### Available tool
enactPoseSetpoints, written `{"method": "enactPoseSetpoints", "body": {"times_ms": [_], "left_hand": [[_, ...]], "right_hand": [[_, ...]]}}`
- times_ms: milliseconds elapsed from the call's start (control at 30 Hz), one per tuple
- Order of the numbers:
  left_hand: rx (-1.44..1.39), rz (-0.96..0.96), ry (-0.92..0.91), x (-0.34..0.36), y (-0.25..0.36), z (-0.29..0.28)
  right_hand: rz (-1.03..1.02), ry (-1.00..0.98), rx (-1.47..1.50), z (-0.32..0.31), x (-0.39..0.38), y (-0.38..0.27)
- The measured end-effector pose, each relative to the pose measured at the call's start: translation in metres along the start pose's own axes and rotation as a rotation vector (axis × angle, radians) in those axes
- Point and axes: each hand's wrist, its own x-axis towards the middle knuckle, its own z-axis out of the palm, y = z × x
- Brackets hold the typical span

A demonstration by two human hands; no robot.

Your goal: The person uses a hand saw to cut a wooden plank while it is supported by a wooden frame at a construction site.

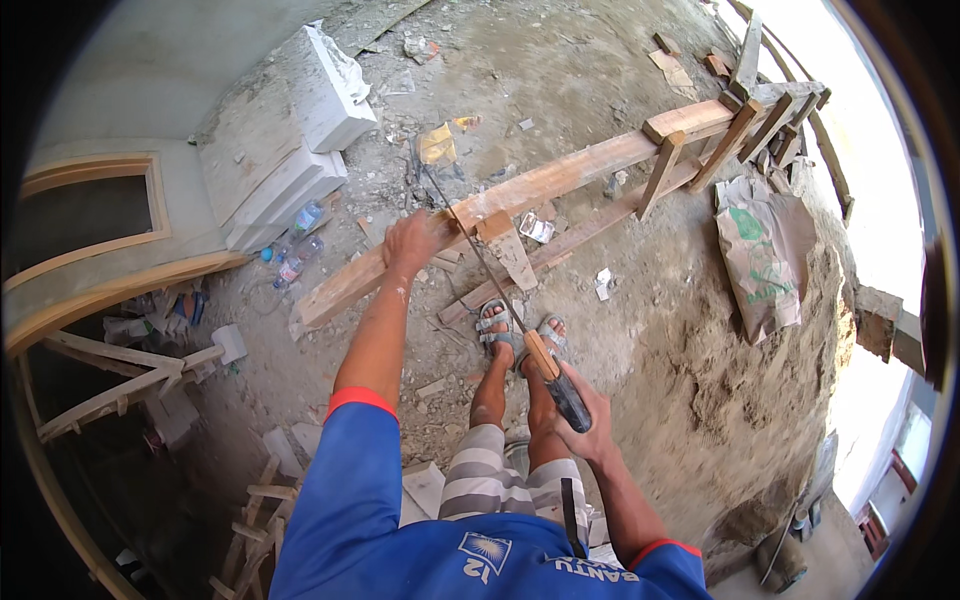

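Left hand [410, 243] forward, right hand [586, 418] clenched (closer in)

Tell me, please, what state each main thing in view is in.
Saw: held, blade across the plank
Plank: propped on wooden supports
Right hand: closed around the saw
Left hand: on the plank
Paper sack: creased, lying on the ground
Plastic bottles: on the ground
Sandals: worn

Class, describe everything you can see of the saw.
The saw has a long, thin, dark metal-looking blade, seen nearly edge-on, and a handle, wood-brown in front and black behind. The right hand grips the black part. The blade slants up and leftward across the beam, just right of the left hand; whether it has cut in is unclear.
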Motion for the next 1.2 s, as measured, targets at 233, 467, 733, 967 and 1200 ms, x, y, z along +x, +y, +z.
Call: {"method": "enactPoseSetpoints", "body": {"times_ms": [233,467,733,967,1200], "left_hand": [[-0.014,-0.008,-0.015,0.006,-0.016,0.007],[-0.022,0.024,-0.020,0.002,-0.008,0.001],[-0.059,0.070,0.036,0.005,-0.019,0.009],[-0.054,0.065,0.008,0.006,-0.016,0.007],[-0.070,0.076,0.015,0.008,-0.016,0.010]], "right_hand": [[-0.008,-0.002,0.022,0.003,0.005,-0.005],[0.004,0.005,-0.018,0.002,0.002,-0.004],[-0.048,0.024,-0.040,0.007,0.004,-0.006],[0.013,0.026,-0.025,0.014,0.002,-0.012],[0.015,0.033,-0.002,0.014,0.003,-0.021]]}}
